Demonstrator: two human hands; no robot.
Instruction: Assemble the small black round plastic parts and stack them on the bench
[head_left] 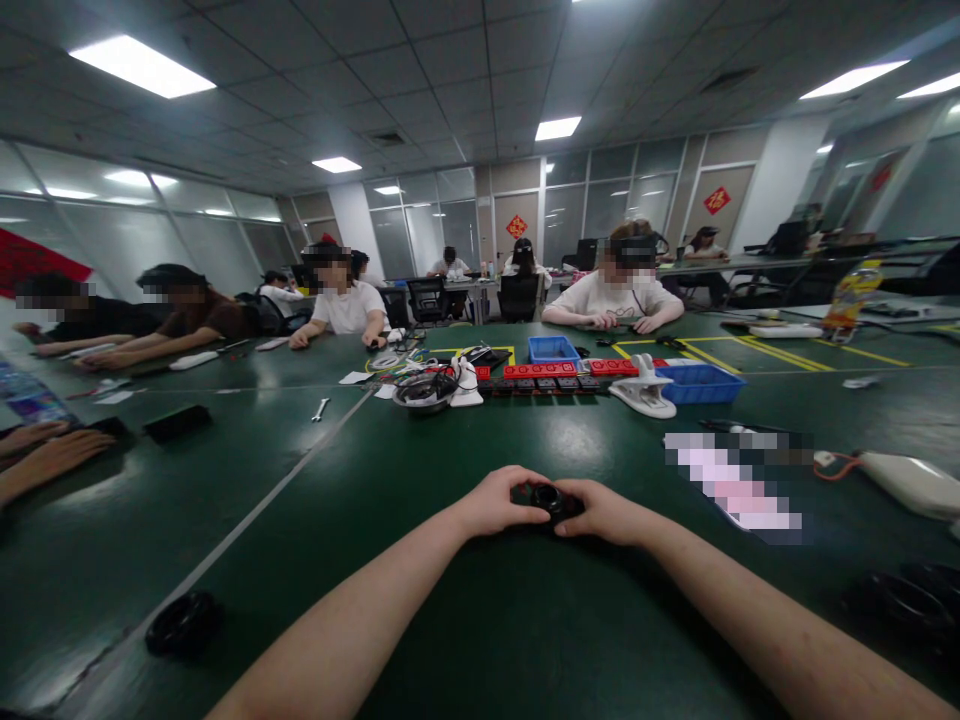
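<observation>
Both my hands meet at the middle of the green table (420, 600), around a small black round object (550, 497) with a ring-shaped top. Its exact kind is hard to make out. From the left side, my left hand (499, 502) curls its thumb and index finger about it. On the opposite side my right hand (604, 512) grips it, fingers bent and thumb toward me. The fingers cover much of its lower part. Close to the left forearm lies a shiny black ring-like piece (184, 622); similar dark rings (904, 602) lie at the far right.
Ahead are red and black power strips (544, 371), blue bins (697, 383), a white clip-like stand (643, 388) and tangled cables (424, 388). A wrench (321, 409) lies left; a phone (735, 485) and white power bank (911, 482) lie right. Other people sit around, one person's hands (56, 460) at left.
</observation>
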